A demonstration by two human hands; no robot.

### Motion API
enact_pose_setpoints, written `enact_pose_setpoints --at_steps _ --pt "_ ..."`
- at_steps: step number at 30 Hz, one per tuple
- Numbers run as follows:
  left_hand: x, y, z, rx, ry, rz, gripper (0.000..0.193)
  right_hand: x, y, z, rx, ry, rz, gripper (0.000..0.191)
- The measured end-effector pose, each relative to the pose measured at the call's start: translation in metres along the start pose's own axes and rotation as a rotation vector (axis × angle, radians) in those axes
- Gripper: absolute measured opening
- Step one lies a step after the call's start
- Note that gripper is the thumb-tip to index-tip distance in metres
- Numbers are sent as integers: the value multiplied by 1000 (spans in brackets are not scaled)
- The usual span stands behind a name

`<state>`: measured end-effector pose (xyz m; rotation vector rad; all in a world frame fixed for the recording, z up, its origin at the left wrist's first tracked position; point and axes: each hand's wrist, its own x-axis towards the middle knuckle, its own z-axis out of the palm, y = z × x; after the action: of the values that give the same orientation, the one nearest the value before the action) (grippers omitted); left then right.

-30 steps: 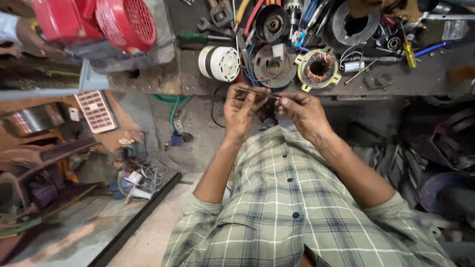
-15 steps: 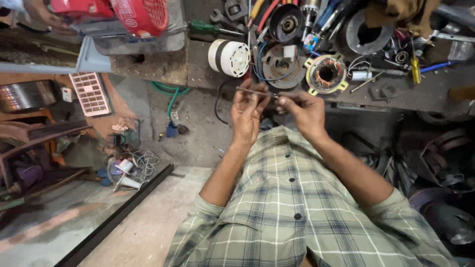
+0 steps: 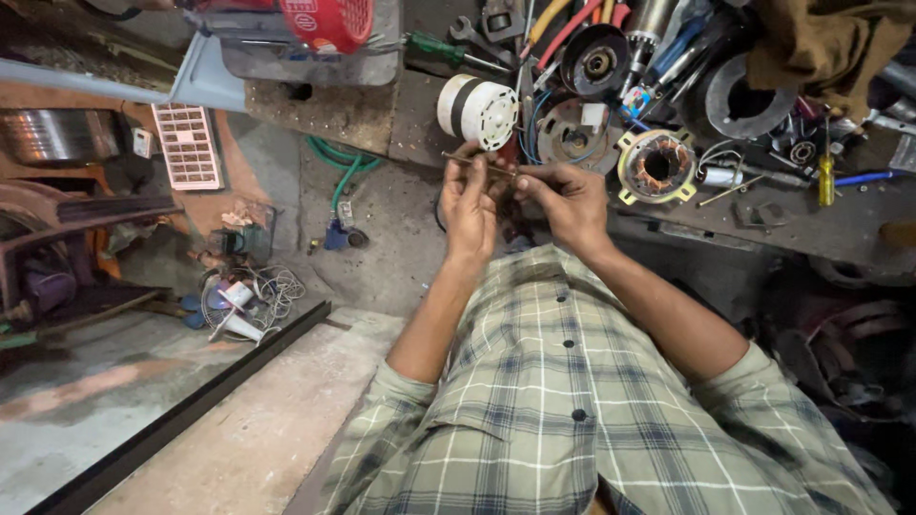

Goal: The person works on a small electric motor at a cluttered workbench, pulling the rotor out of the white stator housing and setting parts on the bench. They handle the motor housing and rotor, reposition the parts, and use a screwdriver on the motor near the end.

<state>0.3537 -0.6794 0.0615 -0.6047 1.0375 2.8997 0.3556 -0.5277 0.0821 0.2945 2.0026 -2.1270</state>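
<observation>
My left hand (image 3: 470,205) and my right hand (image 3: 565,200) are raised close together in front of my checked shirt, just below the workbench edge. Both pinch a thin metal rod (image 3: 474,163) that runs level between the fingertips and sticks out to the left. A white cylindrical motor part (image 3: 479,110) lies on the bench right behind my left hand. A copper-wound stator (image 3: 656,167) lies to the right of my right hand. What else sits between my palms is hidden.
The workbench (image 3: 343,114) is strewn with screwdrivers, pliers, wires and round metal covers. A red fan housing (image 3: 329,21) stands at the top left. A green hose (image 3: 342,176), a white grille (image 3: 188,145) and tangled wire (image 3: 253,291) lie on the floor at left.
My view has tilted down and left, so the bench sits higher in the frame. My hands stay together on the rod, shifted slightly up.
</observation>
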Motion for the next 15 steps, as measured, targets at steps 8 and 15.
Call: enact_pose_setpoints --at_steps 8,15 --pt "27 26 -35 67 102 73 12 17 -18 38 -264 -73 -400 15" --pt "36 69 -51 7 47 36 25 36 -21 78 -378 -118 -490 16"
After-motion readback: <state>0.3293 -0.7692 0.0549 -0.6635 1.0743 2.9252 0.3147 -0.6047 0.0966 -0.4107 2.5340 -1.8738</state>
